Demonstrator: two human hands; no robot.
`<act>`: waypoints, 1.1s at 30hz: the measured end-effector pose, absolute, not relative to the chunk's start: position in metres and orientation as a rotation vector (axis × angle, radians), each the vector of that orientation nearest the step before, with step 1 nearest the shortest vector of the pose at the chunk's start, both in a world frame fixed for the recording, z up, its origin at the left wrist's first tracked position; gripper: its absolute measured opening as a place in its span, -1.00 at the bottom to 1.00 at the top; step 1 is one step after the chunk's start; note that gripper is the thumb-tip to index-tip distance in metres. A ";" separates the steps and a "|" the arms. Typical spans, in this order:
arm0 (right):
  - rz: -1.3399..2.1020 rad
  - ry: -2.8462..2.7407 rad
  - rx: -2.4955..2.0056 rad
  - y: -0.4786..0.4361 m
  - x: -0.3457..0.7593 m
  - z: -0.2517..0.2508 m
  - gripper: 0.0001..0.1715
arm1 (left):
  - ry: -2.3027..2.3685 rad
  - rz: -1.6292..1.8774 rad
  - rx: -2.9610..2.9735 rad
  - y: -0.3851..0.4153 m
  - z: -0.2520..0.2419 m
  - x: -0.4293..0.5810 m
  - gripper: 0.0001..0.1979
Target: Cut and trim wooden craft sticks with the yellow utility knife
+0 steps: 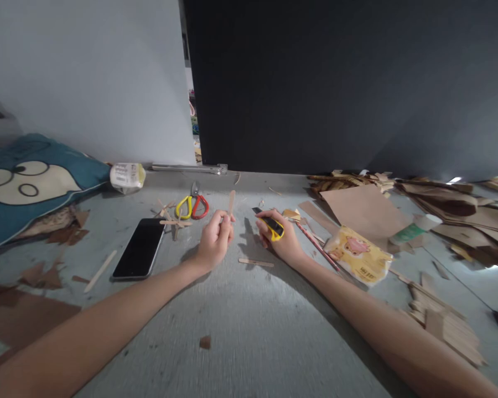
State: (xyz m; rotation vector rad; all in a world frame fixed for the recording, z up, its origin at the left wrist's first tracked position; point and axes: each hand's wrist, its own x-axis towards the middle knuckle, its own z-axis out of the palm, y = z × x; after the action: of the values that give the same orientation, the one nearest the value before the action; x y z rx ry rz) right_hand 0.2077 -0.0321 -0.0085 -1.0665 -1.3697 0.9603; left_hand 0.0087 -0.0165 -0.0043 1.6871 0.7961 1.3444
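Observation:
Between the thumb and fingers of my left hand [216, 239] a wooden craft stick [232, 202] is pinched, its rounded end pointing up and away. My right hand [283, 239] is closed round a yellow and black utility knife [273, 228], whose dark blade points left toward the stick but stays apart from it. Another craft stick [256, 262] lies flat on the table between my wrists. Just beyond my left hand are scissors [193, 207] with one yellow and one red handle, next to several small crossed sticks [175, 223].
A phone [138, 250] lies left of my left hand, with a loose stick [100, 271] beside it. At right are a yellow tissue pack [359, 255], a red pencil-like rod [318, 246], a cardboard sheet [363, 214] and piled sticks [448, 318]. A blue cushion [78, 157] sits far left.

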 end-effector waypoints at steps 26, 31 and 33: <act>0.359 -2.015 -1.008 -0.028 0.237 -0.024 -0.62 | 0.719 1.068 1.480 -0.029 -0.010 0.025 -0.44; 0.272 -2.035 -0.983 -0.025 0.236 -0.024 -0.52 | 0.690 1.047 1.493 -0.030 -0.011 0.025 -0.45; 0.259 -2.015 -0.995 -0.024 0.236 -0.025 -0.52 | 0.683 1.037 1.514 -0.030 -0.010 0.025 -0.45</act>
State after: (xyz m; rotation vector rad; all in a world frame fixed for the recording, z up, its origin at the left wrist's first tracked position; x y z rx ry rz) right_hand 0.2362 -0.0241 -0.0248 -0.9950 -2.0153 0.2592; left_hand 0.0248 -0.0302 -0.0104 1.5145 0.6829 1.0375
